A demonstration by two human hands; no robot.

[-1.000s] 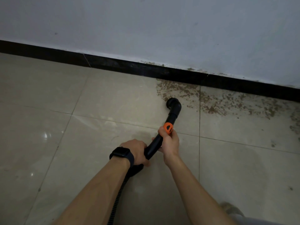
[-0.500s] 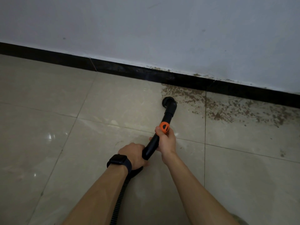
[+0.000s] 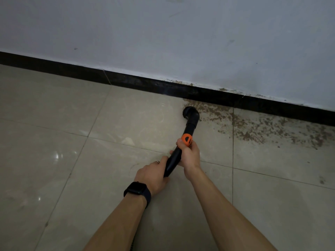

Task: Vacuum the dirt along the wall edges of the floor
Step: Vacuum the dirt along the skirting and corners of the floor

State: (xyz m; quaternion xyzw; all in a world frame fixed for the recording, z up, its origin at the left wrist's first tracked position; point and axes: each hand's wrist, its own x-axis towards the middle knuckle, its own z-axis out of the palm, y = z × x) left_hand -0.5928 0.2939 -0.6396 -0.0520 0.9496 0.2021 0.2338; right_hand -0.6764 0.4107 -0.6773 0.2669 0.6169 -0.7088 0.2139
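Seen from the head, the right hand [image 3: 189,156] is clenched round the black vacuum pipe [image 3: 189,126] under its orange button [image 3: 187,139], and the left hand [image 3: 154,173] grasps the lower end. The pipe points away toward the skirting [image 3: 126,81]. Its nozzle [image 3: 191,114] sits at the left end of the dirt [image 3: 262,129], which runs rightward along the floor's [image 3: 72,160] wall edge

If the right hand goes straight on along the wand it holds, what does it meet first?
Probably the black skirting board, after crossing the dirt; the nozzle ahead of the right hand would touch it first.
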